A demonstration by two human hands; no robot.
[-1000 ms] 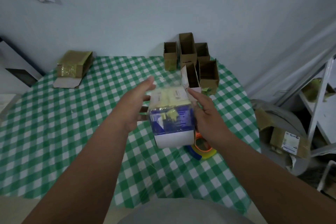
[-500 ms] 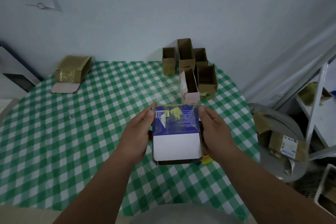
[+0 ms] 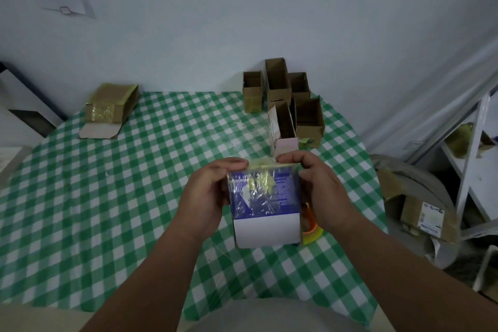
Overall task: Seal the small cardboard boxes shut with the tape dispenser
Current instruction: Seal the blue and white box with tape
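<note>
Round tabletop (image 3: 113,197) under a green-and-white checked cloth, carrying everything. At the far edge, a cluster of open brown cardboard boxes (image 3: 283,94), unsealed by the look of them; far left, a flattened brown box patched with yellowish tape (image 3: 110,105). Near the front edge, held upright between both palms, a small blue-and-white printed cardboard box (image 3: 265,205) with clear and yellowish tape over its top and face. Left hand (image 3: 207,202) closed in a firm grip on the box's left side, right hand (image 3: 326,197) likewise on the right, fingertips pressing along the top edge. Best done by rubbing the tape flat from centre outward, corners last, box kept square. Just behind the right wrist, partly hidden, an orange-and-yellow tape dispenser (image 3: 310,226) lying on the cloth.
</note>
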